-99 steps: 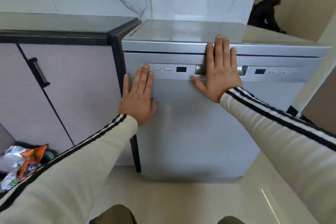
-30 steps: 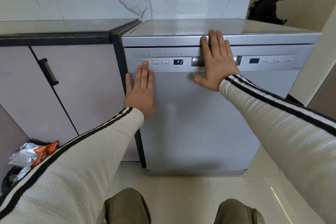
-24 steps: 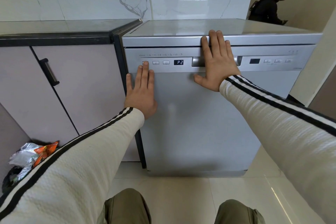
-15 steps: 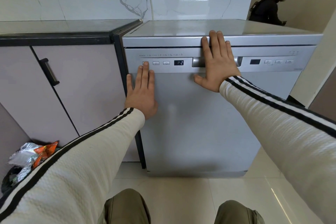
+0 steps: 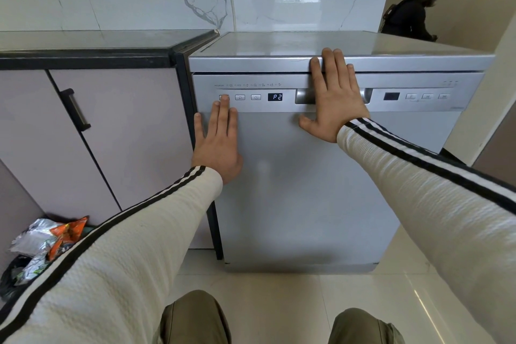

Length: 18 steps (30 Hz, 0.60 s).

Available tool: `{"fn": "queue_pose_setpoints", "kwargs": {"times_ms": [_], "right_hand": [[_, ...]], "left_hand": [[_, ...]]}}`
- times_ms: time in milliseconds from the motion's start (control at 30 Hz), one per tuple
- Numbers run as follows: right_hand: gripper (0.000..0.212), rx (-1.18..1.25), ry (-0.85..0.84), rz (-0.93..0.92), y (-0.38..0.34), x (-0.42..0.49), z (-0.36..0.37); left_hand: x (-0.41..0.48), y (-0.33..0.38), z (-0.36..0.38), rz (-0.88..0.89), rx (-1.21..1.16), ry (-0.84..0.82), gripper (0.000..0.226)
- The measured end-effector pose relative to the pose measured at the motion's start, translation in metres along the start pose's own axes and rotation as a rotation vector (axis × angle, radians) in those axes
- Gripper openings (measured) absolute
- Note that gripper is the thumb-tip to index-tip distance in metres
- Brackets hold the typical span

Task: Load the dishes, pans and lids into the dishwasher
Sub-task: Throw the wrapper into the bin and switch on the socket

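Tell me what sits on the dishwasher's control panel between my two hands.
Head view: between left hand and right hand are two buttons and a display reading P2.

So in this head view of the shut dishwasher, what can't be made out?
- Inside of the dishwasher: hidden by its shut door, so any dishes, pans or lids are unseen.
- Door handle: mostly covered by the right hand.
- Leftmost button: partly covered by the left hand's fingers.
- Small symbols above the buttons: too small to read.
- Right display: dark.
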State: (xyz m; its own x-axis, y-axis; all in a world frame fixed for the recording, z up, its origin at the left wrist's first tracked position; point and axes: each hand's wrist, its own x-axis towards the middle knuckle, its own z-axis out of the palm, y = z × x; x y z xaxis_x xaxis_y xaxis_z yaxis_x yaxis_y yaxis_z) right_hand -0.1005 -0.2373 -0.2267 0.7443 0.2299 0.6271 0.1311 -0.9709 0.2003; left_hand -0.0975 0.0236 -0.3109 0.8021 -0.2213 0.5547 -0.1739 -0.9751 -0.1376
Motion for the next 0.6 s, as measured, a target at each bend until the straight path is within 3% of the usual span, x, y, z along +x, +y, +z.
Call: {"fn": "queue_pose_setpoints", "kwargs": {"times_ms": [233, 400, 600], "right_hand": [[0.095, 0.105, 0.039, 0.077, -0.011, -0.002, -0.012], [0.083, 0.080, -0.102, 0.126, -0.018, 0.003, -0.029], [0.076, 0.069, -0.389, 0.165, -0.026, 0.016, -0.070]], "left_hand": [[0.015, -0.016, -0.022, 0.085, -0.033, 0.164, 0.073], [0.033, -0.030, -0.057, 0.195, 0.027, 0.055, 0.073], [0.052, -0.030, -0.106, 0.185, 0.012, -0.119, 0.078]]}}
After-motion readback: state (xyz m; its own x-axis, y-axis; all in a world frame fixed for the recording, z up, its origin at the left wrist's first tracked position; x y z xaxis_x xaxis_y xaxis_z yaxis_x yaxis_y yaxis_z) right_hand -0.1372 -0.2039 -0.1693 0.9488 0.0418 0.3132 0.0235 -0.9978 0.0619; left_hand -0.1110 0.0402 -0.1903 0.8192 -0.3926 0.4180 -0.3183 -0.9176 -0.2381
